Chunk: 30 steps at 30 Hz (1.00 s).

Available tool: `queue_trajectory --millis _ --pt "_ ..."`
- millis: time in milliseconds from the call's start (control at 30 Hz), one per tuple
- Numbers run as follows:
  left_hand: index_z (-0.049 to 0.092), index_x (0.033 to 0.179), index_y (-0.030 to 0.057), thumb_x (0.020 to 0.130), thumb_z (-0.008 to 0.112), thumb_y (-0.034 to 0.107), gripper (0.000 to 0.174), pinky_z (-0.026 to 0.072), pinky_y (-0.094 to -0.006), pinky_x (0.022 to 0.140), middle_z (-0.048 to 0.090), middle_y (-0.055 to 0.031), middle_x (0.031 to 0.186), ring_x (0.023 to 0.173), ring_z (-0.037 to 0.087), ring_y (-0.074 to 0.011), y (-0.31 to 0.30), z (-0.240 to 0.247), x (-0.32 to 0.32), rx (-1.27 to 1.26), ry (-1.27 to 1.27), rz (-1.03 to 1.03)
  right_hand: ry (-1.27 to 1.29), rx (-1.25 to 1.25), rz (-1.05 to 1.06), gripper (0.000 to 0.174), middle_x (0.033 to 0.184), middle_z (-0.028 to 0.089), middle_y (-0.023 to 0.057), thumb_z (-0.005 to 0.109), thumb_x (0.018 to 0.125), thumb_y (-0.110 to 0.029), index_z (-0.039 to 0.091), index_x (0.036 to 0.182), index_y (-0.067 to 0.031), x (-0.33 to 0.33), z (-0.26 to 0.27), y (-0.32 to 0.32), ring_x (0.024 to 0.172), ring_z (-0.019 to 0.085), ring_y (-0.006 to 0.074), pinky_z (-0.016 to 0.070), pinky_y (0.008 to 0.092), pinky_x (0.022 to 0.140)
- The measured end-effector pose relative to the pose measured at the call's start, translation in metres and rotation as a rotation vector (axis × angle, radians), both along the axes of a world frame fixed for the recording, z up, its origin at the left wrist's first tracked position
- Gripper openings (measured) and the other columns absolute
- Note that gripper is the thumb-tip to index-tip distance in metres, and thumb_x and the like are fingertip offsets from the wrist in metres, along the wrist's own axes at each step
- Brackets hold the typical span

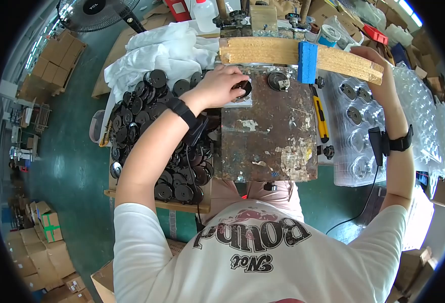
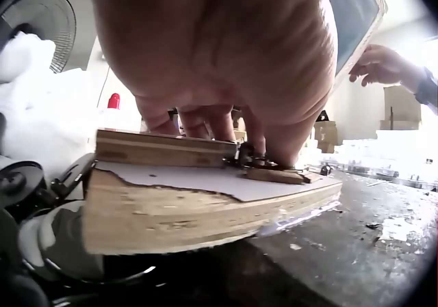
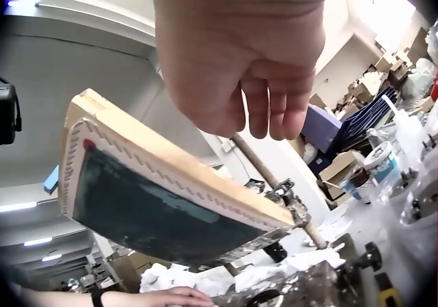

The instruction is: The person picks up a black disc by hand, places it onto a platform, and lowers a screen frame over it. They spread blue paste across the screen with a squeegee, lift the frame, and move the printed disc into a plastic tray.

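A black disc (image 1: 243,89) sits on a small white-topped block (image 1: 242,103), whose layered wooden side (image 2: 171,218) shows in the left wrist view. My left hand (image 1: 221,87) holds the disc from above, fingers bent down round it; the palm (image 2: 219,54) hides most of the disc. Above the metal plate (image 1: 268,136) is a wooden-edged frame (image 1: 263,51) with a blue piece (image 1: 307,62) across it; its dark mesh (image 3: 157,211) faces down. My right hand (image 1: 376,65) is by the frame's right end, fingers loose; contact with it cannot be told. Another disc (image 1: 278,81) lies on the plate.
Piled black discs (image 1: 146,118) and white cloths (image 1: 167,50) are on the left. A yellow cutter (image 1: 321,118) lies along the plate's right edge, beside clear trays (image 1: 360,144) holding some discs. Clamps (image 1: 232,20) stand behind; bubble wrap (image 1: 424,121) is far right.
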<state>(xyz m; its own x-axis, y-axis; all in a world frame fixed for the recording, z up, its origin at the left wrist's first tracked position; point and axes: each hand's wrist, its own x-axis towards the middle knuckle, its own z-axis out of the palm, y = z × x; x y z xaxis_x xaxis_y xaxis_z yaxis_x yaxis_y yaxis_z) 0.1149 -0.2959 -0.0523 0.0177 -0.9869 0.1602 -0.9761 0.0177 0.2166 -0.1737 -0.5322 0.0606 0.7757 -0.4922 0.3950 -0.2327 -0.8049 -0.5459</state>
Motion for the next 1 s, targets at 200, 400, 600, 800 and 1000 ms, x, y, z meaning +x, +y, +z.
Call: queue_trajectory --millis 200,400,600,800,1000 --pt "0.054 0.118 0.0168 0.081 0.058 0.027 0.038 0.0387 -0.0365 0.092 0.05 -0.003 0.12 0.114 0.043 -0.0277 0.012 0.015 0.02 0.081 -0.087 -0.091 0.015 0.116 0.334 0.025 0.104 0.06 0.0064 0.055 0.083 -0.005 0.058 0.107 -0.0009 0.018 0.018 0.015 0.094 0.058 0.013 0.0446 0.0255 0.084" --pt "0.044 0.129 0.0116 0.085 0.056 0.025 0.048 0.0426 -0.0337 0.086 0.059 -0.0081 0.104 0.097 0.054 -0.0234 0.039 0.03 0.016 -0.02 0.21 -0.018 0.247 0.211 0.458 0.03 0.105 0.06 0.007 0.056 0.082 -0.004 0.055 0.111 0.0001 0.024 0.021 0.011 0.094 0.057 0.0129 0.0456 0.026 0.084" --pt "0.033 0.133 0.0032 0.086 0.056 0.026 0.057 0.0461 -0.0289 0.073 0.062 -0.0101 0.084 0.076 0.058 -0.0175 0.073 0.032 -0.04 0.008 1.004 0.216 0.2 -0.066 0.365 0.031 0.101 0.06 0.0058 0.058 0.079 -0.006 0.057 0.11 -0.0059 0.086 0.0 0.039 0.09 0.059 0.0179 0.0476 0.0282 0.08" --pt "0.03 0.134 0.0018 0.086 0.057 0.027 0.061 0.0464 -0.0293 0.065 0.062 -0.0095 0.08 0.071 0.059 -0.0172 0.075 0.002 -0.05 0.111 0.815 0.208 0.308 -0.326 0.266 0.029 0.092 0.06 0.0115 0.064 0.075 -0.014 0.06 0.102 -0.0081 0.148 -0.032 0.064 0.085 0.058 0.0281 0.0478 0.0341 0.074" --pt "0.03 0.133 0.0014 0.085 0.058 0.026 0.06 0.0465 -0.0293 0.066 0.063 -0.0105 0.083 0.072 0.059 -0.0194 0.077 0.001 -0.051 0.141 0.779 0.222 0.325 -0.355 0.443 0.023 0.086 0.059 0.0142 0.066 0.071 -0.013 0.06 0.092 -0.0047 0.133 -0.04 0.098 0.083 0.056 0.0324 0.0465 0.0371 0.071"
